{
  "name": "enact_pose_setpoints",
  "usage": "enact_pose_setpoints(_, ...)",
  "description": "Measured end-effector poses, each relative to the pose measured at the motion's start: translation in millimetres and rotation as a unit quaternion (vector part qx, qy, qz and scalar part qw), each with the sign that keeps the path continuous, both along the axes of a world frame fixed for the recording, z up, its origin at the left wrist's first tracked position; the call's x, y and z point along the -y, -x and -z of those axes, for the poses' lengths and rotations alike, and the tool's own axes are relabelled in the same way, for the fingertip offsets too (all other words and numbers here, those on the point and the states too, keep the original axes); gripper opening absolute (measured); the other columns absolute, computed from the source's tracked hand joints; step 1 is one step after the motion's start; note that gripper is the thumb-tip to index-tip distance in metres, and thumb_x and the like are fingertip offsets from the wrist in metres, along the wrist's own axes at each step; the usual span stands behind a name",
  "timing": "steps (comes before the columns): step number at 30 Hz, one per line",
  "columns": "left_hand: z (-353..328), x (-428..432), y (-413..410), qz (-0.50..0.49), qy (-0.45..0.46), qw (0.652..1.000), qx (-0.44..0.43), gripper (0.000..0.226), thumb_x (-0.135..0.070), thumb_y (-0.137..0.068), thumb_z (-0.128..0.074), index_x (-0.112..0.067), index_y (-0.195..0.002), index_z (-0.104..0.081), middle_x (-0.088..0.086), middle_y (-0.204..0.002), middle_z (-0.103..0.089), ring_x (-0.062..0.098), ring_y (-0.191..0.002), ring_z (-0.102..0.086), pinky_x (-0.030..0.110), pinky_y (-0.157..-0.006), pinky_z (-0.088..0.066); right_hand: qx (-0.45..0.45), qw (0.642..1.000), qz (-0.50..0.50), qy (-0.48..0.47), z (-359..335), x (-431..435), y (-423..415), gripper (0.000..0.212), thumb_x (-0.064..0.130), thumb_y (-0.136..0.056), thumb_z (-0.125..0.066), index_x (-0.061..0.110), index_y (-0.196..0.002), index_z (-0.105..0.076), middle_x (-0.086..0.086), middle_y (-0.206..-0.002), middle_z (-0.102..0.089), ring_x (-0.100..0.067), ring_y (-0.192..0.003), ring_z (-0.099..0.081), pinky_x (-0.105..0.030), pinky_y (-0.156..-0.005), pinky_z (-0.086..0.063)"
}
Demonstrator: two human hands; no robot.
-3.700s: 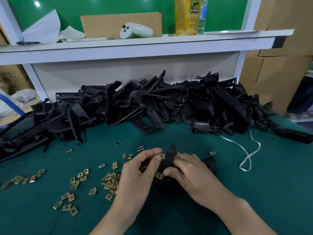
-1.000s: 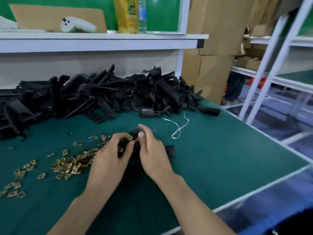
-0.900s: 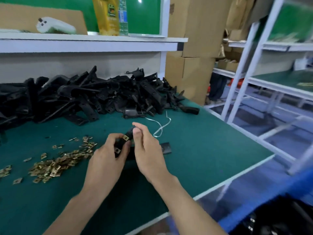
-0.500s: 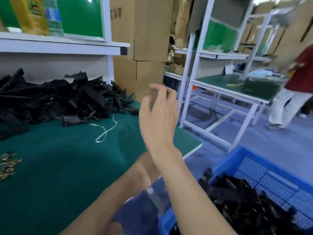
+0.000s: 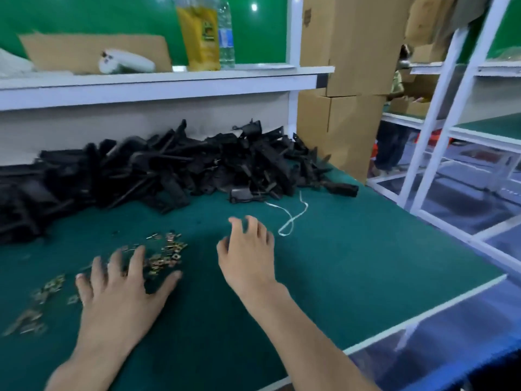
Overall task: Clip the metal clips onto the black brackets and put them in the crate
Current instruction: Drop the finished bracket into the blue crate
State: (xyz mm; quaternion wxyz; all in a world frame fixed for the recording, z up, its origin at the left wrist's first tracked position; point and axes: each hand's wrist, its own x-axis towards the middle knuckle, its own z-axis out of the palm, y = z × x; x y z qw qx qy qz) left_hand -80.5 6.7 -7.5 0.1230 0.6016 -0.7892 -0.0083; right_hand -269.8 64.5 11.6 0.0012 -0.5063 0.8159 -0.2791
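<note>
My L hand [image 5: 121, 289] is palm down, fingers straight & spread wide, low over the clips [image 5: 166, 256] on the green table [image 5: 352, 263]. It holds nothing. The fingertips are at the near edge of the main clip heap. It's blurry there, so can't tell if they touch the clips or just hover. The thumb sticks out to the right, toward my R hand [image 5: 248, 255].

R hand is palm down too, fingers loose, a bit apart & slightly bent, w/ nothing in it. It's over bare table, right of the clip heap, near the white string [image 5: 290, 218] but apart from it. Can't tell if it touches the table.

Clips: small brass-coloured squares, loose on the table. The main heap is just beyond my L fingers, btw the two hands. More are scattered left of L hand, all blurred.

Brackets [image 5: 169, 170]: a big black pile along the back of the table, against the white panel, from the left edge almost to the right corner. It's well beyond both hands, and neither touches it.

Shelf [image 5: 169, 80] above the pile has a cardboard sheet [image 5: 84, 49], white controller [image 5: 124, 62], yellow bottle [image 5: 200, 32] & clear bottle [image 5: 226, 32]. Boxes [image 5: 338, 80] are stacked right of the shelf, w/ white racks [image 5: 451, 108] further right.
</note>
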Motion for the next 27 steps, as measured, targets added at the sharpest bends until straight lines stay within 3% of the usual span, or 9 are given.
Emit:
enact_pose_setpoints(3, 2.8, 15.3, -18.0, -0.029, -0.053, 0.998, -0.023, 0.105, -0.093, -0.073, -0.013, -0.033, -0.158, -0.011, 0.014, -0.165, -0.014, 0.039, -0.152, -0.008, 0.054, -0.122, -0.007, 0.011, 0.996, -0.050, -0.076, 17.0, 33.7, -16.4, 0.054, 0.036, -0.106, -0.034, 0.016, -0.156, -0.023, -0.017, -0.160, -0.023, -0.034, -0.150, -0.017, -0.054, -0.122, -0.012)
enact_pose_setpoints(5, 5.6, 27.6, -17.4, -0.013, -0.068, 0.997, -0.028, 0.106, -0.093, -0.071, -0.010, -0.034, -0.159, -0.009, 0.011, -0.167, -0.011, 0.033, -0.153, -0.009, 0.050, -0.123, -0.008, -0.005, 0.991, -0.083, -0.100, 23.9, 55.2, -26.5, 0.055, 0.036, -0.107, -0.031, 0.016, -0.157, -0.020, -0.015, -0.161, -0.024, -0.033, -0.151, -0.015, -0.058, -0.122, -0.007)
enact_pose_setpoints(8, 3.4, 45.3, -8.6, 0.045, -0.039, 0.997, -0.039, 0.094, -0.086, -0.079, -0.020, -0.034, -0.156, -0.022, 0.001, -0.164, -0.023, 0.024, -0.150, -0.020, 0.041, -0.122, -0.014, -0.027, 0.988, -0.121, -0.093, 26.9, 80.4, -31.5, 0.053, 0.031, -0.107, -0.034, 0.018, -0.157, -0.020, -0.010, -0.159, -0.031, -0.029, -0.151, -0.017, -0.059, -0.121, -0.005)
enact_pose_setpoints(11, 5.0, 65.1, 0.0, 0.100, -0.016, 0.993, -0.053, 0.071, -0.074, -0.089, -0.035, -0.036, -0.148, -0.040, -0.011, -0.154, -0.038, 0.017, -0.143, -0.032, 0.036, -0.118, -0.022, -0.018, 0.985, -0.166, -0.053, 27.6, 93.4, -30.5, 0.050, 0.023, -0.105, -0.041, 0.023, -0.154, -0.029, -0.001, -0.150, -0.046, -0.023, -0.146, -0.031, -0.056, -0.122, -0.011)
enact_pose_setpoints(14, 5.2, 80.5, 5.8, 0.142, 0.011, 0.988, -0.060, 0.047, -0.058, -0.094, -0.046, -0.037, -0.135, -0.055, -0.014, -0.140, -0.050, 0.018, -0.128, -0.042, 0.035, -0.107, -0.032, 0.012, 0.978, -0.207, 0.002, 27.6, 96.4, -30.7, 0.046, 0.017, -0.102, -0.045, 0.027, -0.147, -0.041, 0.003, -0.135, -0.060, -0.020, -0.126, -0.053, -0.048, -0.117, -0.028)
enact_pose_setpoints(17, 7.1, 83.9, 6.8, 0.172, 0.043, 0.981, -0.076, 0.036, -0.045, -0.093, -0.057, -0.030, -0.125, -0.064, -0.009, -0.122, -0.060, 0.019, -0.113, -0.049, 0.037, -0.092, -0.046, 0.018, 0.973, -0.229, 0.022, 26.6, 94.3, -34.4, 0.045, 0.016, -0.100, -0.046, 0.027, -0.144, -0.044, 0.000, -0.122, -0.067, -0.023, -0.109, -0.060, -0.040, -0.103, -0.039)
enact_pose_setpoints(20, 9.0, 80.6, 7.0, 0.170, 0.115, 0.975, -0.087, 0.021, -0.034, -0.088, -0.071, -0.023, -0.106, -0.073, -0.005, -0.100, -0.066, 0.023, -0.094, -0.061, 0.038, -0.066, -0.054, -0.005, 0.984, -0.169, 0.056, 25.7, 96.6, -30.2, 0.042, 0.021, -0.101, -0.045, 0.028, -0.143, -0.045, 0.002, -0.112, -0.069, -0.021, -0.102, -0.061, -0.040, -0.098, -0.041)
enact_pose_setpoints(22, 7.3, 79.4, 7.3, 0.145, 0.153, 0.975, -0.077, 0.014, -0.031, -0.088, -0.074, -0.019, -0.095, -0.075, -0.004, -0.087, -0.067, 0.023, -0.081, -0.065, 0.036, -0.052, -0.053, -0.044, 0.991, -0.093, 0.082, 23.4, 101.2, -18.2, 0.041, 0.025, -0.101, -0.046, 0.027, -0.142, -0.046, 0.004, -0.122, -0.065, -0.020, -0.111, -0.058, -0.041, -0.102, -0.040)
enact_pose_setpoints(27, 4.4, 80.2, 4.8, 0.091, 0.163, 0.978, -0.094, 0.017, -0.029, -0.092, -0.069, -0.013, -0.090, -0.069, -0.003, -0.068, -0.066, 0.023, -0.055, -0.064, 0.032, -0.043, -0.047, -0.135, 0.989, 0.053, 0.021, 19.0, 120.0, 41.4, 0.054, 0.030, -0.101, -0.047, 0.021, -0.152, -0.031, -0.010, -0.154, -0.033, -0.029, -0.143, -0.030, -0.047, -0.119, -0.022)
